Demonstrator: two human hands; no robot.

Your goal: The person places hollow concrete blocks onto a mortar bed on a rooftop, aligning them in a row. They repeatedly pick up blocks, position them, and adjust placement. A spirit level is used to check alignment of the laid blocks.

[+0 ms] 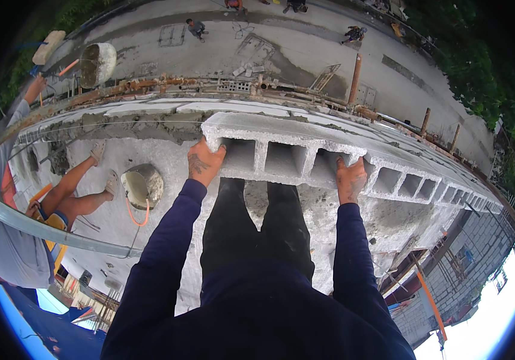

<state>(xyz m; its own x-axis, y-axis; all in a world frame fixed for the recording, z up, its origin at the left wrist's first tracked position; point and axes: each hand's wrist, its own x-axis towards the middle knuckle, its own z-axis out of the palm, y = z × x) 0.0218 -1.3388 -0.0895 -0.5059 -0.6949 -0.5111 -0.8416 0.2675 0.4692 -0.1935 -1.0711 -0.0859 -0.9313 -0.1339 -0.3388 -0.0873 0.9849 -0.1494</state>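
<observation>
A grey concrete hollow block (281,127) lies on top of the wall in front of me, its open cells facing me. My left hand (205,162) is closed around its left end, with fingertips in the end cell. My right hand (351,179) grips its right end, fingers partly in the last cell. To the right, the block meets a row of similar hollow blocks (410,183). On the left, rough wet mortar (143,127) covers the wall top, and a thin string line runs above it. The mortar under the block is hidden.
At left, a co-worker's bare leg (77,180) and sleeve show behind a metal pipe (53,231). A cut container (143,187) with an orange handle stands nearby. Rusty pipes (353,78) line the wall's far side, above a street with people.
</observation>
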